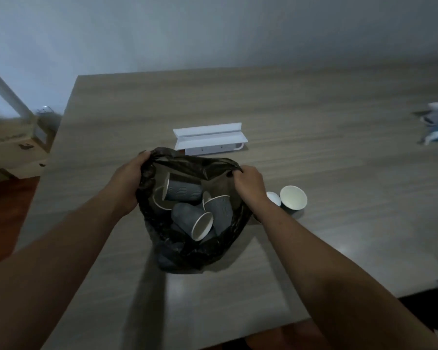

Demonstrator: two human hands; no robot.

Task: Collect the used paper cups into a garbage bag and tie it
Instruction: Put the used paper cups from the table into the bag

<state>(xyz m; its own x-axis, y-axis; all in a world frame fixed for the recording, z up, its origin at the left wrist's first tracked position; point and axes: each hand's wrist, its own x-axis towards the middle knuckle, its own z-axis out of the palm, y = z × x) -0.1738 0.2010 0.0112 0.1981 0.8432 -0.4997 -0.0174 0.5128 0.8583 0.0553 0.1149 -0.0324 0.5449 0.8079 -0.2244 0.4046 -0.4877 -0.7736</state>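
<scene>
wood-grain surface under both hands | thin black plastic garbage bag between them, limp, slippery, best gripped at rim | left hand, right hand clutching rim | grey ribbed paper cups inside, light, crushable; two white-lined cups just beyond right hand

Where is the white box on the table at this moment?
In the head view, the white box lies on the table, just behind the black garbage bag, slightly right of centre.

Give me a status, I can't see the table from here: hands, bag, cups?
Left hand and right hand both grip the bag rim, mouth open. Several cups inside. Two cups on the table beside the right hand. Nothing blocking.
</scene>
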